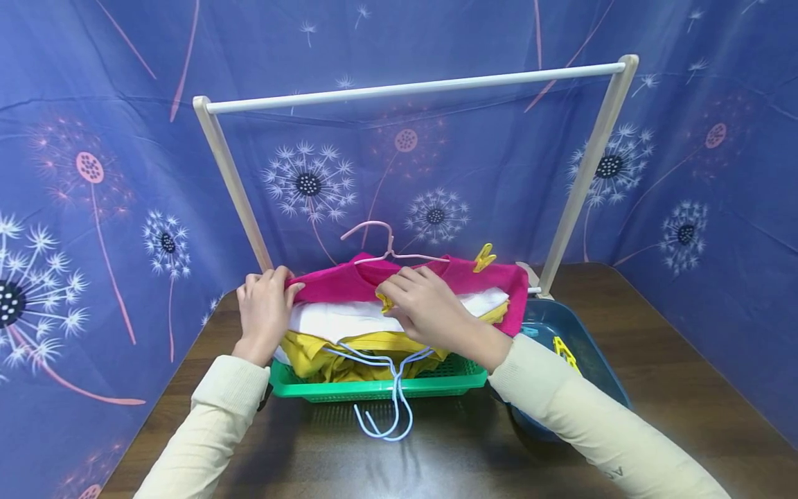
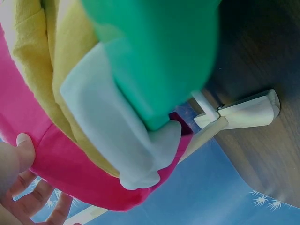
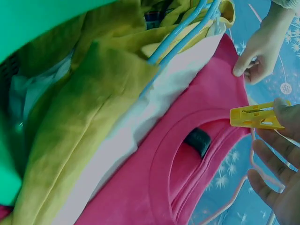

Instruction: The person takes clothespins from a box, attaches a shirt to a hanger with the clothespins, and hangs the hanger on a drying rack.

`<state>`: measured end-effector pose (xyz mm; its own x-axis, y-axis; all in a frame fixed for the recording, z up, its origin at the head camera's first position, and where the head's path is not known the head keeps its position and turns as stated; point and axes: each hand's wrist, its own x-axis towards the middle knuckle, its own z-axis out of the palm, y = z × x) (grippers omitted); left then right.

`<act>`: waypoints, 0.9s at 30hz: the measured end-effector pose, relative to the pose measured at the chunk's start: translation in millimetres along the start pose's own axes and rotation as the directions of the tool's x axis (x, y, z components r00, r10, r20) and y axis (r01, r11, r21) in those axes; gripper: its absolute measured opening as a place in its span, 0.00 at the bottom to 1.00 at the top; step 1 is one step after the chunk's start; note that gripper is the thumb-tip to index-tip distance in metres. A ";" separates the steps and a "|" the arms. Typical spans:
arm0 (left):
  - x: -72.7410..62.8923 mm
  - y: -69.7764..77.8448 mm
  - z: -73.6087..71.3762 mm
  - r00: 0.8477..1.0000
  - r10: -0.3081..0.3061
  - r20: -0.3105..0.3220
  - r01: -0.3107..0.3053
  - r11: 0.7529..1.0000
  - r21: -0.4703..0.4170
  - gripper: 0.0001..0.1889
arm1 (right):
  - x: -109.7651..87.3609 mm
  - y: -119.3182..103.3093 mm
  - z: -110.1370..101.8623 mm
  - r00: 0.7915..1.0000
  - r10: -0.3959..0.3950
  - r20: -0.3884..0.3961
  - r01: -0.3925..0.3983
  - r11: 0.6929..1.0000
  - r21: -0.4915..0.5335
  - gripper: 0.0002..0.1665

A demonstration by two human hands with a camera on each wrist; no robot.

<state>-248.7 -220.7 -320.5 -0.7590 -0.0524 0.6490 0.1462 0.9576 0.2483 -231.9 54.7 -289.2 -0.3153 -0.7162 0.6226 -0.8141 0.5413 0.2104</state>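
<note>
A bright pink shirt [image 1: 327, 283] with a round neck lies on the pile, and a pink hanger [image 1: 389, 242] rises from its neckline. My left hand [image 1: 264, 312] pinches the shirt's left shoulder edge between thumb and fingers. Over the neckline, my right hand [image 1: 430, 305] holds a yellow clothespin [image 3: 253, 116] between thumb and forefinger. Its tip is by the collar; whether it grips the cloth, I cannot tell. Another yellow clothespin [image 1: 484, 257] sits on the right shoulder. Below the shirt are white cloth [image 1: 337, 320] and yellow cloth [image 1: 374, 343] in a green basket [image 1: 374, 389].
Blue hangers [image 1: 397, 395] hang hook-first over the basket's front edge. At the right, a dark blue basin [image 1: 598, 360] holds clothespins [image 1: 565, 353], partly behind my right sleeve. A wooden rack with a white bar [image 1: 424, 86] stands behind, before a patterned blue curtain [image 1: 499, 173].
</note>
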 end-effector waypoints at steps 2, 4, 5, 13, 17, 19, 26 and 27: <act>-0.1 -0.1 -0.3 1.000 0.002 -0.002 -0.002 1.000 -0.001 0.11 | 3.9 -2.9 1.8 1.000 -0.012 -0.001 0.012 1.000 0.005 0.14; -0.2 -0.3 -0.6 1.000 0.003 -0.002 -0.003 1.000 0.001 0.11 | 8.2 -5.9 3.2 1.000 -0.022 -0.004 0.022 1.000 0.011 0.14; -0.3 -0.2 -0.8 1.000 0.003 0.001 -0.003 1.000 0.002 0.11 | 10.6 -7.3 3.9 1.000 -0.027 -0.007 0.027 1.000 0.017 0.14; -1.1 0.5 -1.5 1.000 -0.001 0.009 0.001 1.000 0.005 0.11 | 31.2 -16.1 8.9 0.998 -0.037 -0.049 0.039 0.999 0.025 0.12; -1.5 0.3 -1.6 1.000 -0.002 0.009 0.001 1.000 0.010 0.11 | 42.4 -18.3 12.5 0.995 -0.034 -0.094 0.038 0.999 0.035 0.13; -1.6 0.2 -1.8 1.000 -0.002 0.010 0.001 1.000 0.013 0.11 | 47.9 -19.2 14.3 0.993 -0.029 -0.114 0.033 0.999 0.033 0.12; -1.3 0.7 -1.8 1.000 0.004 0.014 -0.004 1.000 0.015 0.11 | 62.3 -17.5 23.4 0.988 -0.009 -0.152 0.011 1.000 0.009 0.13; -1.3 0.7 -1.7 1.000 0.005 0.014 -0.005 1.000 0.014 0.11 | 63.9 -16.6 24.9 0.988 -0.007 -0.153 0.008 1.000 0.008 0.13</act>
<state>-246.5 -220.4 -320.0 -0.7671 -0.0438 0.6400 0.1411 0.9617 0.2349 -250.6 -11.1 -271.7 -0.2314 -0.6444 0.7288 -0.8204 0.5319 0.2098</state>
